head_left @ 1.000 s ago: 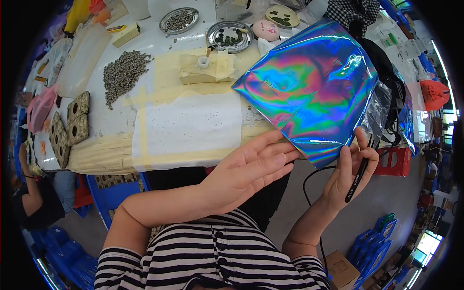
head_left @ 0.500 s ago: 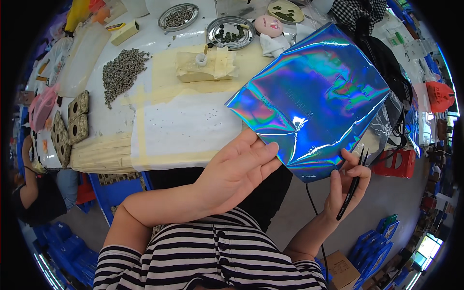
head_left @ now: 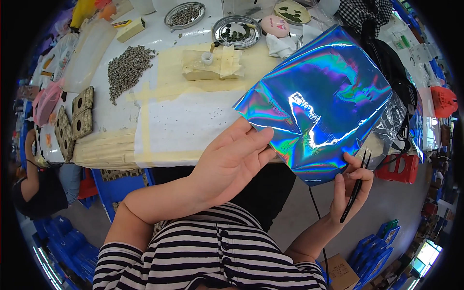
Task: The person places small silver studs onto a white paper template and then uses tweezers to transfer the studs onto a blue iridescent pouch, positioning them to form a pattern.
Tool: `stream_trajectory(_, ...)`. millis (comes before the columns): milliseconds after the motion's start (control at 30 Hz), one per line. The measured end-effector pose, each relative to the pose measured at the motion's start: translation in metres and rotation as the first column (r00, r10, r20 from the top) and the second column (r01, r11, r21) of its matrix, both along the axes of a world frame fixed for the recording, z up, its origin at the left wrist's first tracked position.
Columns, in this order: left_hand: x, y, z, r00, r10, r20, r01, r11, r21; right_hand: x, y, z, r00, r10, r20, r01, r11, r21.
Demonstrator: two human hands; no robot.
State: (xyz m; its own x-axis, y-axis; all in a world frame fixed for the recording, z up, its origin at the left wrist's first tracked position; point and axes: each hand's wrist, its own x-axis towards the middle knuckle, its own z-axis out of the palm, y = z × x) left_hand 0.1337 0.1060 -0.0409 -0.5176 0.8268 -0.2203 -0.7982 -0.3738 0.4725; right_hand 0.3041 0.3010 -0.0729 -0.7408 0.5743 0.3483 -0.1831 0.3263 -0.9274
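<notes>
A shiny blue holographic foil sheet (head_left: pixel 333 106), which may be a flat pouch, is held up over the front edge of the table, tilted and creased. My left hand (head_left: pixel 234 157) pinches its left corner between thumb and fingers. At the lower right edge, the fingers of my right hand (head_left: pixel 350 186) grip the foil. That same hand also keeps a pair of black tweezers (head_left: pixel 352 200), tips pointing up and away from me. Behind the foil's left side, a white sheet (head_left: pixel 179 125) taped to the table bears scattered tiny dark specks.
A pile of small grey pieces (head_left: pixel 126 70) lies at left, near patterned blocks with round holes (head_left: pixel 82 113). Farther back are a paper-wrapped block (head_left: pixel 212 72) with a small white cup, metal dishes (head_left: pixel 237 44) and a pink oval object (head_left: pixel 274 26). Another person's arm (head_left: pixel 31 164) shows far left.
The foil has tilted and flexed slightly, so its bright reflections have shifted. Both hands keep their hold. The whole view has moved a little, with the table things appearing slightly farther right.
</notes>
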Motion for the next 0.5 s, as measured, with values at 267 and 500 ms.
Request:
stream_trajectory(267,-0.004,0.004,-0.002,0.991,0.109,0.079,-0.103,0.992,-0.075,0.003,0.001,0.003,1.0,0.0,0.024,0.0,1.0,-0.004)
stream_trajectory(500,-0.004,0.006,-0.006,0.993,0.113,0.036,-0.111,0.992,-0.06,-0.001,0.005,0.006,0.961,-0.269,0.061,0.243,0.93,0.277)
